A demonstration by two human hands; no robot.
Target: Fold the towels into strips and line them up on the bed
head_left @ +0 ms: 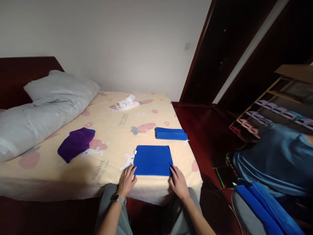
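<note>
A flat blue cloth with a small white tag on its left edge lies on the bed in front of me. At its near left corner rests my left hand, fingers apart and fingertips touching the edge. My right hand touches the near right corner the same way, with thumb and fingers spread. Just beyond lies a second blue cloth, folded into a narrow strip with a white tag at its right end. Farther left is a crumpled purple cloth showing a bit of blue at one corner.
The bed has a yellow patterned sheet. A grey quilt is heaped at the left, and a white plastic bag lies near the wall. On the right, more blue cloths hang over a chair, near a slipper rack.
</note>
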